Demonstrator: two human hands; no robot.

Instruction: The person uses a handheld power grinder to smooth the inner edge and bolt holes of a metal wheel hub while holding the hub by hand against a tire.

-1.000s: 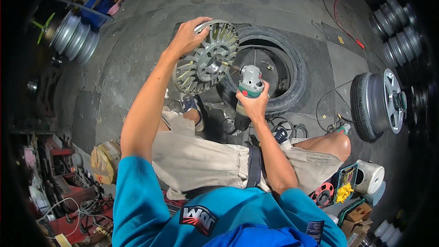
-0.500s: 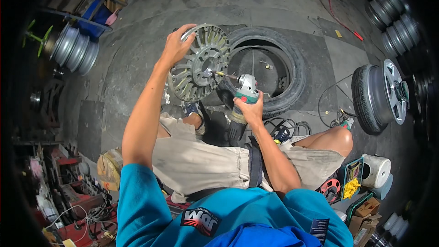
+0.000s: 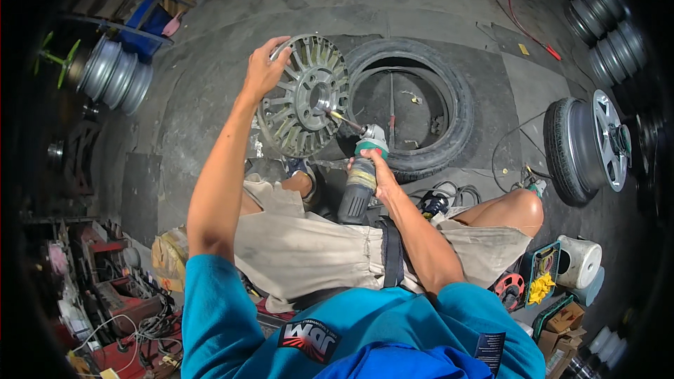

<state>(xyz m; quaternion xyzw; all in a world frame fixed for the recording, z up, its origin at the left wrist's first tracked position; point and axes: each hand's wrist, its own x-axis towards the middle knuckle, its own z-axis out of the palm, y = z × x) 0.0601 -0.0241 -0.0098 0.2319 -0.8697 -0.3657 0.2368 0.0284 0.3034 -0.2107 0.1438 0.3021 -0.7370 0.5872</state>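
My left hand [image 3: 267, 69] is closed on the upper left edge of a grey multi-spoke wheel disc [image 3: 303, 98], held upright and tilted. My right hand [image 3: 375, 174] wraps round the green and dark grey body of a power grinder [image 3: 359, 187]. From the grinder's silver head a long thin shaft [image 3: 346, 123] runs up and left, its tip at the disc's centre hole. Whether the tip touches the metal I cannot tell. Behind the disc and grinder, a black tyre [image 3: 460, 109] lies flat on the floor.
To the right, a silver wheel [image 3: 609, 140] with a tyre stands upright. Stacked rims [image 3: 116, 76] stand at left, with more rims [image 3: 597, 10] at far right. A red tool case [image 3: 126, 302] lies lower left; a white bucket [image 3: 577, 261] sits lower right. Cables [image 3: 456, 193] cross the floor.
My right hand has turned the grinder and drawn its head down and slightly left, so more of its body shows. The wheel disc has shifted a little left in my left hand.
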